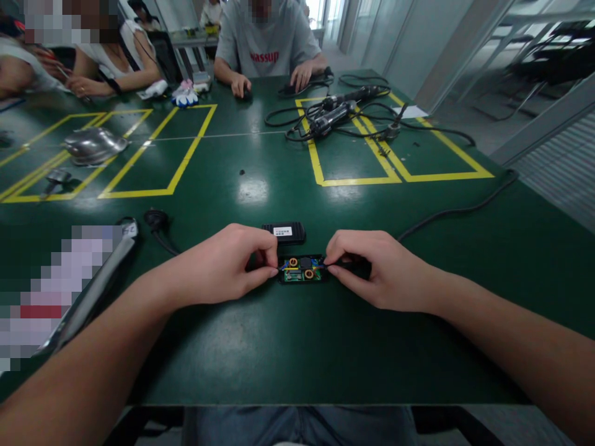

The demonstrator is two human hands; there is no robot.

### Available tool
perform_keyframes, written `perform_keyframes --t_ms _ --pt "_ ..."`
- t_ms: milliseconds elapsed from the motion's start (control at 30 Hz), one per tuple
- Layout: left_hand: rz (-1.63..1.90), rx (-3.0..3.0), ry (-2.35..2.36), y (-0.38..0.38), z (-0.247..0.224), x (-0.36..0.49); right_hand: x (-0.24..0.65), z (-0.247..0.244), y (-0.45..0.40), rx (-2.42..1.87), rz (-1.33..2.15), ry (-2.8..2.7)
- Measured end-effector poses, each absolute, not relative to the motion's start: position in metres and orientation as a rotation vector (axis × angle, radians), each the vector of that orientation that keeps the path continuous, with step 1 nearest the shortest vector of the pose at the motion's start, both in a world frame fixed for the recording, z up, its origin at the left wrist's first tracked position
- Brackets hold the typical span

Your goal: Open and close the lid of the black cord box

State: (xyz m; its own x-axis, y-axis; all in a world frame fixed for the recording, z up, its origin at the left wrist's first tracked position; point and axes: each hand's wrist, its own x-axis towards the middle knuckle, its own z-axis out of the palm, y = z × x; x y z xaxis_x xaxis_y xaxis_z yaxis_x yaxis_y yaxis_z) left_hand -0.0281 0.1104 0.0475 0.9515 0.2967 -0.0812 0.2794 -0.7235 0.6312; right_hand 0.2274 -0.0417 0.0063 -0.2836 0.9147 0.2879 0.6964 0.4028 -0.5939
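Note:
In front of me lies an open black housing (304,280) with a green circuit board, two copper-wound coils and coloured wires inside. My left hand (232,263) is closed in a pinch at its left end, thumb and forefinger on the cable where it enters. At the opposite end my right hand (379,269) pinches the other cable, fingertips close to the housing's edge. Just behind rests the black cover (295,233) with a white label, partly behind my left fingers. A black power plug (156,218) lies left, its cord running under my left wrist.
A dark cable (458,214) runs to the table's right edge. Corded power tools (332,118) lie inside yellow tape at the back right. A metal part (95,145) and a blurred-out bag (69,291) lie left. Across sits a person (269,43) with both hands on the table.

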Motion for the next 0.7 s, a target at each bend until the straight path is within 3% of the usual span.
perform_keyframes --t_ms 433,567,700 --pt "0.308 2.614 0.28 0.112 0.042 -0.029 0.225 0.005 -0.04 -1.335 0.197 -2.07" --pt "0.509 2.649 0.445 0.114 0.03 -0.024 0.224 0.004 -0.04 -1.326 0.159 -2.075" --pt "0.475 2.671 0.575 0.119 0.017 -0.019 0.228 0.004 -0.04 -1.309 0.17 -2.042"
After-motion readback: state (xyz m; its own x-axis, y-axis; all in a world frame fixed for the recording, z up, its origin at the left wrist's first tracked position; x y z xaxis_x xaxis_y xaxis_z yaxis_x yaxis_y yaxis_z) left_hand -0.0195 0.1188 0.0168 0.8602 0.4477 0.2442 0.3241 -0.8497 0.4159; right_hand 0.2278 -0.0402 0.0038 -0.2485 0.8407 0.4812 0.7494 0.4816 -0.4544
